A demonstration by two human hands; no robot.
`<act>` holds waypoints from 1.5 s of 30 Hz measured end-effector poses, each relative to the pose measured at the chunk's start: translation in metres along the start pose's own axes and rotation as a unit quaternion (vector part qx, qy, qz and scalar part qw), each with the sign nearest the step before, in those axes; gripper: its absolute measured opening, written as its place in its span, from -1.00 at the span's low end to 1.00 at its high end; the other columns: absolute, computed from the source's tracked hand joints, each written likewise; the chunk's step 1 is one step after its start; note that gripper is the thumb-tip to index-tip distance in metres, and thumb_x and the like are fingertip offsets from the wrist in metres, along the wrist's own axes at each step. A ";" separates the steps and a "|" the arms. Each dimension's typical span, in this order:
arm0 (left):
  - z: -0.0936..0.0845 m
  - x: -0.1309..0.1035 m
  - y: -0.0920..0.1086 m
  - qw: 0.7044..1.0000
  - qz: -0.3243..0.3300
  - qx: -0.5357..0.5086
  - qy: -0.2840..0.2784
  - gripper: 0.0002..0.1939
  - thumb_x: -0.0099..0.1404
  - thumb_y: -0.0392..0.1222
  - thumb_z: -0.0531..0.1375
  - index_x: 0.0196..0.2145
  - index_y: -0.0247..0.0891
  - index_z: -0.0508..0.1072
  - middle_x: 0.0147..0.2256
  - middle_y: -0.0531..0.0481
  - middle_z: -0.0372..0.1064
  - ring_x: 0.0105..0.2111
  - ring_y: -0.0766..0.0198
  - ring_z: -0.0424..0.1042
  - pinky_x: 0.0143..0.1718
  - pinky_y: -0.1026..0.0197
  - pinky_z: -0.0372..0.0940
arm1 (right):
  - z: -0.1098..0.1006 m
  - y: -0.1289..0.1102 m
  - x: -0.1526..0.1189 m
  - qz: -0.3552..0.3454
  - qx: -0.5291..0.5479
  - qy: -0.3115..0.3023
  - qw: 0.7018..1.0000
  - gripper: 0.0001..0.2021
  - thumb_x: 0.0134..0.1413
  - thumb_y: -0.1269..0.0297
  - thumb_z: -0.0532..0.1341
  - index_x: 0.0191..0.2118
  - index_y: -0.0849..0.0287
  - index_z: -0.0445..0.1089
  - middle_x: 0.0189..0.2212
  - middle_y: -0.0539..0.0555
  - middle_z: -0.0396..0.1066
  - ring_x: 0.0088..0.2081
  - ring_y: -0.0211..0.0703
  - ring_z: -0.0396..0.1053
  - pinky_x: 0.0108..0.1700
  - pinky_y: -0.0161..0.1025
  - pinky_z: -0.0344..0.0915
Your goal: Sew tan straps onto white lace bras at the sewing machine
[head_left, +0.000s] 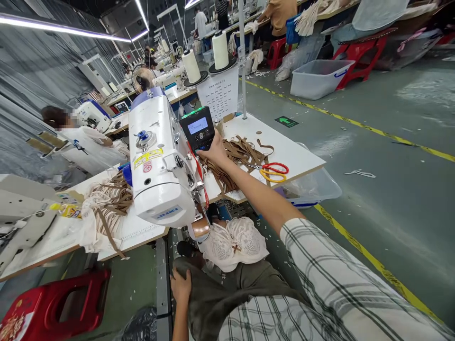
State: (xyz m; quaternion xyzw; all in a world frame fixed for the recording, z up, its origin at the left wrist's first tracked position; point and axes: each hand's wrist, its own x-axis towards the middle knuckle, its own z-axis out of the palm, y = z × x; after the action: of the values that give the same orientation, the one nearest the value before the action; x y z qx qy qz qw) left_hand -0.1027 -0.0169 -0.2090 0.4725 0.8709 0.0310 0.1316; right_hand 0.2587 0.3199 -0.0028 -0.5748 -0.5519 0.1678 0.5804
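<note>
My right hand [215, 150] reaches forward and grips the lower right corner of a black control panel [197, 127] with a lit screen. The thumb is near its lower edge; the other fingers are partly hidden. The panel is beside a white sewing machine [159, 161]. My left hand [180, 285] rests on the side of my dark trousers [206, 289], fingers apart, holding nothing that I can see. A cream lace bra [236, 242] with a small brown bow lies over my lap, below the machine's needle end.
Brown straps [245, 151] and scissors [273, 171] with red and yellow handles lie on the right tabletop [298, 156]. More straps [110, 199] pile up left of the machine. Thread cones [220, 49] stand behind. A red stool [60, 303] is at lower left; a co-worker [88, 142] sits at left.
</note>
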 end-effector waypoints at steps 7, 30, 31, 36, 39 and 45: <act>0.025 0.008 -0.007 0.997 -0.064 -0.005 -0.049 -0.26 0.33 0.20 -0.03 0.31 -0.31 0.04 0.08 -0.48 0.32 0.02 -0.30 0.47 -0.10 -0.14 0.34 | 0.003 0.000 0.004 0.022 0.025 0.018 0.999 -0.04 -0.21 0.09 0.43 0.27 0.19 -0.06 0.24 0.32 0.13 0.26 0.18 0.13 0.26 0.08 0.14; 0.035 0.012 -0.006 0.997 -0.067 0.036 0.000 -0.28 0.33 0.20 -0.06 0.27 -0.35 0.14 0.00 -0.45 0.42 -0.14 -0.22 0.53 -0.24 -0.09 0.41 | -0.007 -0.013 0.020 0.085 0.087 0.015 0.993 -0.31 -0.15 -0.14 0.37 0.03 0.14 0.20 -0.01 0.17 0.41 0.02 0.07 0.37 0.08 0.01 0.32; 0.036 0.012 -0.007 0.997 -0.064 0.036 0.002 -0.28 0.33 0.20 -0.05 0.26 -0.35 0.14 -0.01 -0.44 0.42 -0.14 -0.21 0.54 -0.24 -0.09 0.41 | -0.007 -0.013 0.020 0.086 0.082 0.015 0.993 -0.31 -0.15 -0.15 0.37 0.03 0.13 0.20 -0.01 0.16 0.41 0.01 0.07 0.38 0.08 0.01 0.32; 0.038 0.013 -0.010 0.998 -0.059 0.038 0.006 -0.29 0.33 0.20 -0.04 0.26 -0.36 0.14 -0.03 -0.43 0.43 -0.14 -0.21 0.54 -0.21 -0.10 0.41 | -0.004 -0.009 0.018 0.077 0.070 0.022 0.994 -0.29 -0.10 -0.17 0.34 0.09 0.14 0.18 0.02 0.18 0.40 0.04 0.10 0.37 0.08 0.02 0.32; 0.039 0.016 -0.010 0.997 -0.066 0.038 0.002 -0.28 0.33 0.20 -0.02 0.25 -0.36 0.15 -0.04 -0.43 0.44 -0.16 -0.19 0.55 -0.25 -0.07 0.42 | 0.000 -0.004 0.011 0.027 0.043 0.034 0.998 -0.19 -0.11 -0.05 0.39 0.20 0.19 0.10 0.13 0.27 0.31 0.13 0.16 0.31 0.14 0.05 0.28; 0.040 0.018 -0.008 0.996 -0.077 0.041 -0.005 -0.26 0.31 0.24 -0.02 0.25 -0.36 0.14 -0.02 -0.44 0.43 -0.17 -0.16 0.54 -0.32 0.00 0.41 | 0.007 0.004 -0.001 -0.035 -0.006 0.056 0.998 0.06 -0.20 0.11 0.47 0.36 0.15 -0.12 0.34 0.30 0.04 0.32 0.24 0.09 0.31 0.13 0.12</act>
State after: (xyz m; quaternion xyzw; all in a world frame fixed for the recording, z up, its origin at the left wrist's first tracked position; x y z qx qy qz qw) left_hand -0.1087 -0.0092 -0.2525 0.4094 0.9045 -0.0171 0.1185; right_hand 0.2540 0.3232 -0.0084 -0.5670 -0.5397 0.1116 0.6122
